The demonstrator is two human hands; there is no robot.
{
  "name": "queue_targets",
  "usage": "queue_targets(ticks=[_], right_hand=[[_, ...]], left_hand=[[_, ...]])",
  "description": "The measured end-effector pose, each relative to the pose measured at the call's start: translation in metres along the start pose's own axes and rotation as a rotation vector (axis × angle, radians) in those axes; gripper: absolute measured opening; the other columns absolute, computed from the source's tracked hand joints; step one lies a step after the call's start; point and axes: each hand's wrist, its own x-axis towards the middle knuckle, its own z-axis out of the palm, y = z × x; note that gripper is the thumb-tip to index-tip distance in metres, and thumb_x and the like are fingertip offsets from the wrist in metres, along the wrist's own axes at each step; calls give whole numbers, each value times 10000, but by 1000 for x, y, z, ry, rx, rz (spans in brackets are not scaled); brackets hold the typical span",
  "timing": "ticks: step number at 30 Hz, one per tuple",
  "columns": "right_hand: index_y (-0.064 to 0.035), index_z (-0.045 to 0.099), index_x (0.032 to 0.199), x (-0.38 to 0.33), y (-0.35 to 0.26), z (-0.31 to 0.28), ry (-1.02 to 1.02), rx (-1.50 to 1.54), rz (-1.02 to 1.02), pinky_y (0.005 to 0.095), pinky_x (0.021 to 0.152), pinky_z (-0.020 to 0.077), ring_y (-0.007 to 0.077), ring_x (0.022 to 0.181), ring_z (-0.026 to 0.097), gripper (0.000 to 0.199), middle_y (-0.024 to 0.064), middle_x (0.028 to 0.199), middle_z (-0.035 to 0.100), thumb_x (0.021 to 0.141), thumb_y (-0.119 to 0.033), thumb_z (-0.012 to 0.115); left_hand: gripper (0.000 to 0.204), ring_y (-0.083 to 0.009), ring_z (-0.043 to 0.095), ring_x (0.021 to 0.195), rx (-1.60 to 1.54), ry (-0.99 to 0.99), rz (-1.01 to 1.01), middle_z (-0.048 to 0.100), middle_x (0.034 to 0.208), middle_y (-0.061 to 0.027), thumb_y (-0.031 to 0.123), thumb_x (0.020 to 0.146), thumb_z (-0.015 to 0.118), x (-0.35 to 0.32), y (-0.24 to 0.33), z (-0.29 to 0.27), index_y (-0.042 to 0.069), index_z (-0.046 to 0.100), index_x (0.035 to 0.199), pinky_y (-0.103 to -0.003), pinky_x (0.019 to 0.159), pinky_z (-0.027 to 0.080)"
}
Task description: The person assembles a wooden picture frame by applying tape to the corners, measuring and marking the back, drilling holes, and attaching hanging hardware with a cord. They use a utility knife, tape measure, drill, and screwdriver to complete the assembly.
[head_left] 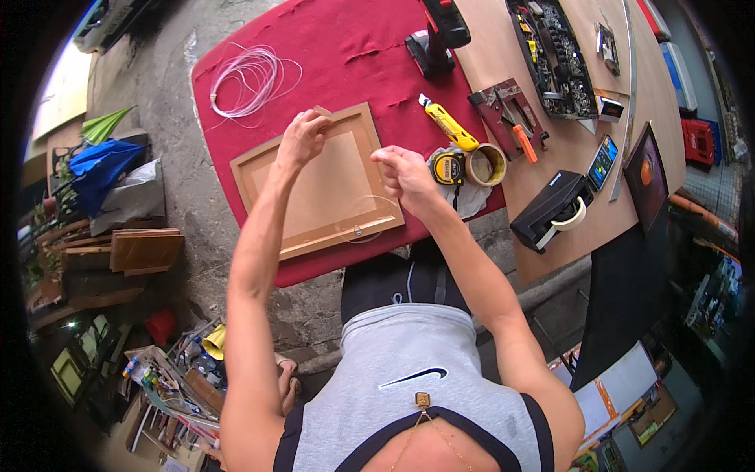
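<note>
A wooden picture frame point(259, 185) lies on the red cloth with its tan backing panel point(334, 175) facing up. My left hand point(303, 140) is closed in a pinch over the frame's far part; what it pinches, if anything, is too fine to make out. Just above the frame's right side, my right hand point(406, 178) has thumb and forefinger pressed together, their content also unclear. A thin clear line point(383, 230) loops around a small metal fitting point(359, 232) on the near rail. Farther off at the left is a coil of clear line point(250, 81).
Right of the frame lie a tape measure point(447, 169), tape roll point(485, 165), yellow utility knife point(448, 123) and staple gun point(510, 118). Beyond stand a cordless drill point(434, 39) and a hardware box point(554, 59). A black tape dispenser point(552, 211) and phone point(602, 163) sit farther right.
</note>
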Motion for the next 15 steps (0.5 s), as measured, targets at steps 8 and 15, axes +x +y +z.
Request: queue_targets(ticks=[8, 15], right_hand=[[24, 611, 793, 118, 65, -10, 269, -681, -408, 284, 513, 422, 79, 567, 520, 216, 41, 612, 577, 829, -189, 592], [17, 619, 829, 137, 62, 10, 372, -939, -481, 303, 518, 427, 89, 562, 510, 234, 54, 580, 565, 863, -209, 568]], left_hand=[[76, -249, 596, 725, -44, -245, 296, 582, 749, -62, 67, 641, 631, 30, -40, 9, 69, 583, 701, -372, 632, 516], [131, -255, 622, 723, -176, -136, 328, 632, 787, -78, 48, 642, 628, 23, -55, 12, 40, 648, 771, -352, 647, 535]])
